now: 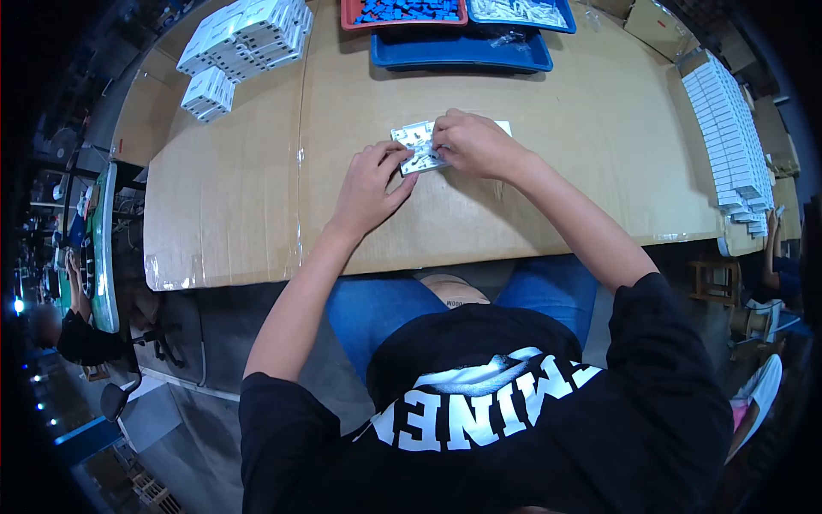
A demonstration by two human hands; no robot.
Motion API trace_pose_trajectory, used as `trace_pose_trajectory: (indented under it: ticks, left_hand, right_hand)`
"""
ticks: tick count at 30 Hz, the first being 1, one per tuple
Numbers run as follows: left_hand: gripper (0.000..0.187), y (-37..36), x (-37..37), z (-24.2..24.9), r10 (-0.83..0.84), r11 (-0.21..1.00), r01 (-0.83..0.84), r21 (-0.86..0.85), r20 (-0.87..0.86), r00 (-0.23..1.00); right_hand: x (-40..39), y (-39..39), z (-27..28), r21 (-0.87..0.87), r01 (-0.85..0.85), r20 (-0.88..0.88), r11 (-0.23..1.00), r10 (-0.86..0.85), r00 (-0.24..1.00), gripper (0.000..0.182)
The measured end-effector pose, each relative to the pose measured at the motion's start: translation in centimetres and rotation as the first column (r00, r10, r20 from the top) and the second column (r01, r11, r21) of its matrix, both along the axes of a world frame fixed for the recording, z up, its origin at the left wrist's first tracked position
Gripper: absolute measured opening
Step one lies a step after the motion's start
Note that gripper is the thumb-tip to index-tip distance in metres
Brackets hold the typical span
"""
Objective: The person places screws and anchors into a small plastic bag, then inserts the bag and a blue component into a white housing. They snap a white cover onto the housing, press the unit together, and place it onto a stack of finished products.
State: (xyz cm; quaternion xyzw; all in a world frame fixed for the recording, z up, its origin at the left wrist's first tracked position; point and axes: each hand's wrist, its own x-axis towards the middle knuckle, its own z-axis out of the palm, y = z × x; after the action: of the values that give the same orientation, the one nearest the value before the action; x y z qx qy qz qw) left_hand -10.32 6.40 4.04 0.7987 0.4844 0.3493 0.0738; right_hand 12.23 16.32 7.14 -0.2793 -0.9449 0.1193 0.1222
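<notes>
A flat white plastic panel (418,161) with raised details and small openings lies on the cardboard-covered table in front of me. At its left end my left hand (375,182) grips the near edge, thumb along the front and bent fingers over the top. My right hand (469,144) rests over the middle of the panel, its fingers pinched together against the surface. Whatever those fingertips hold is hidden or too small to name. The panel's right end shows beyond my right hand.
Stacked white plastic housings (244,38) stand at the table's back left. At the back are a red tray (347,19) of blue parts and blue trays (462,58), one with white pieces. A tall stack of white units (726,128) lines the right edge. Other people sit at both sides.
</notes>
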Motion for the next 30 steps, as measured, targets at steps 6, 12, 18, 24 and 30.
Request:
trace_pose_trajectory:
  ticks: [6,12,18,24,30]
  left_hand:
    - [0.044,0.4,-0.1,-0.9,0.014,1.0,-0.014,-0.016,-0.01,1.0]
    - [0.076,0.4,0.4,0.8,0.128,0.991,-0.129,-0.045,-0.014,0.992]
    - [0.084,0.9,0.3,1.0,0.119,0.987,-0.125,-0.103,-0.061,0.991]
    - [0.081,1.1,0.2,0.6,0.108,0.984,-0.118,-0.132,-0.087,0.99]
    - [0.08,1.4,0.0,0.7,0.099,0.983,-0.11,-0.145,-0.085,0.992]
  right_hand:
    - [0.3,2.0,2.5,-0.111,-0.027,0.013,0.993,0.028,1.0,0.015]
    - [0.2,12.3,5.8,-0.064,0.188,-0.146,0.98,-0.196,0.97,0.023]
    - [-0.9,25.9,7.2,0.303,0.502,-0.272,0.81,-0.431,0.86,0.022]
    - [-3.5,31.4,6.3,0.368,0.518,-0.223,0.772,-0.468,0.855,0.024]
    - [-5.6,32.4,5.6,0.477,0.531,-0.1,0.701,-0.557,0.825,0.032]
